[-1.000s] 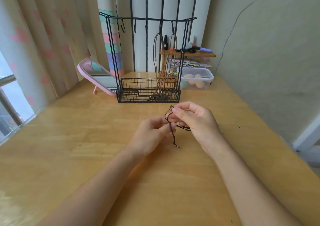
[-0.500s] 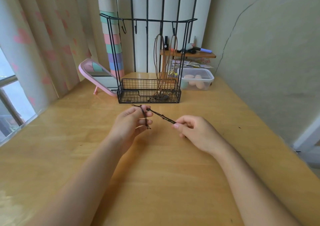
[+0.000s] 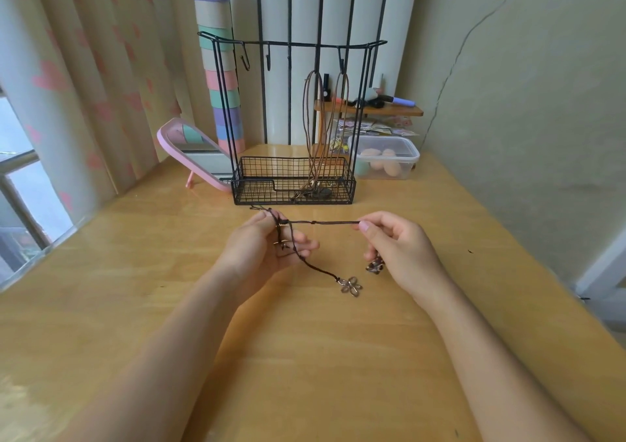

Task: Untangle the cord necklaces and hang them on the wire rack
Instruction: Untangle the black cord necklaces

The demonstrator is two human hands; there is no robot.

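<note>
Over the wooden table (image 3: 305,357), nearer than the wire rack (image 3: 291,44) holding two brown necklaces (image 3: 313,119), the left hand (image 3: 261,251) and right hand (image 3: 403,248) each pinched the dark cord necklace (image 3: 321,222) taut, mid-untangling. The hands had spread since half a second earlier, baring a flower pendant (image 3: 351,286); freeing the left-hand loops looked next.

Home bedroom: curtains (image 3: 84,79), mirror (image 3: 193,150).

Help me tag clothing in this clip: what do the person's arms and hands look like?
Nothing worn shows. The left hand and right hand are bare: no gloves or rings. The left forearm and right forearm are bare to the frame's edge: no sleeves, watch or bracelets.
</note>
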